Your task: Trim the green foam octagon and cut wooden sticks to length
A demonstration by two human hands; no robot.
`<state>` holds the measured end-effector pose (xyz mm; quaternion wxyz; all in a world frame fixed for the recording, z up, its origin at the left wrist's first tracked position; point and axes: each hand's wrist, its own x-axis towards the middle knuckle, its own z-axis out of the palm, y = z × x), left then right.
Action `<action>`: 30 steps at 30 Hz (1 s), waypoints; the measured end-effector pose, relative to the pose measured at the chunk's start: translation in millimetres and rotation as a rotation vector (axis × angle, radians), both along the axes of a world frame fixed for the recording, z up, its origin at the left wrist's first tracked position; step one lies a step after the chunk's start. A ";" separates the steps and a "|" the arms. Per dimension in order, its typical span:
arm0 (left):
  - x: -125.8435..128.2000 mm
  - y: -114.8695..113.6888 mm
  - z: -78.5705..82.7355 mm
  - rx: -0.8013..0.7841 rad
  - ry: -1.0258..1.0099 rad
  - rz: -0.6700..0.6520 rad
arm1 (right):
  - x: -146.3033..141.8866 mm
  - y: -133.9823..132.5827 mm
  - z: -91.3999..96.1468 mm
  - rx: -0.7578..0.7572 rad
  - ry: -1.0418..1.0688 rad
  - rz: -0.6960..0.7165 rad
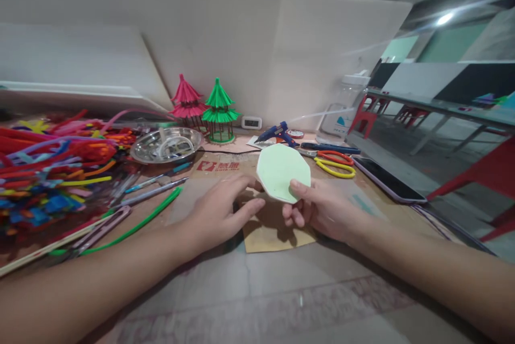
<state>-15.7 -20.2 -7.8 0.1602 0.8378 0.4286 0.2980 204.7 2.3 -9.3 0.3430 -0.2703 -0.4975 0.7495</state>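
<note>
My right hand [311, 202] pinches a pale green, many-sided piece of card [281, 169] at its lower right edge, thumb on the face. The card is tilted up above the table. At its left edge is my left hand [227, 204], fingers curved and thumb apart from the forefinger; whether the fingertips touch the card is hidden behind it. Beneath both hands lies a sheet of brown paper [261, 239]. Behind the card, a blue glue gun [277, 132] rests on the table.
Bundles of coloured pipe cleaners [48, 172] and a metal dish [167, 145] lie left. Pink [187, 97] and green pagoda models [219, 110] stand at the back. Scissors [333, 161], a phone [388, 180] and a water bottle [340, 113] are on the right.
</note>
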 end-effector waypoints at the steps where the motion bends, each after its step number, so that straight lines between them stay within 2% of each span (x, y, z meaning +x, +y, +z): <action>1: 0.0 -0.3 0.5 0.030 -0.015 -0.005 | -0.9 -1.5 -2.2 -0.022 0.010 0.037; 4: 0.4 -2.5 1.8 0.089 -0.031 -0.022 | -0.7 -5.3 -4.2 -0.063 0.023 0.094; 16: 2.2 -8.7 4.2 0.128 -0.095 -0.064 | -1.0 -2.8 -5.8 -0.106 0.004 0.101; 25: 3.1 -5.0 9.5 0.027 -0.165 0.030 | 0.2 -1.4 -1.9 -0.241 -0.028 0.072; 30: 3.7 -5.8 13.3 -0.013 -0.156 0.071 | -0.9 -4.1 -3.8 -0.173 0.002 0.081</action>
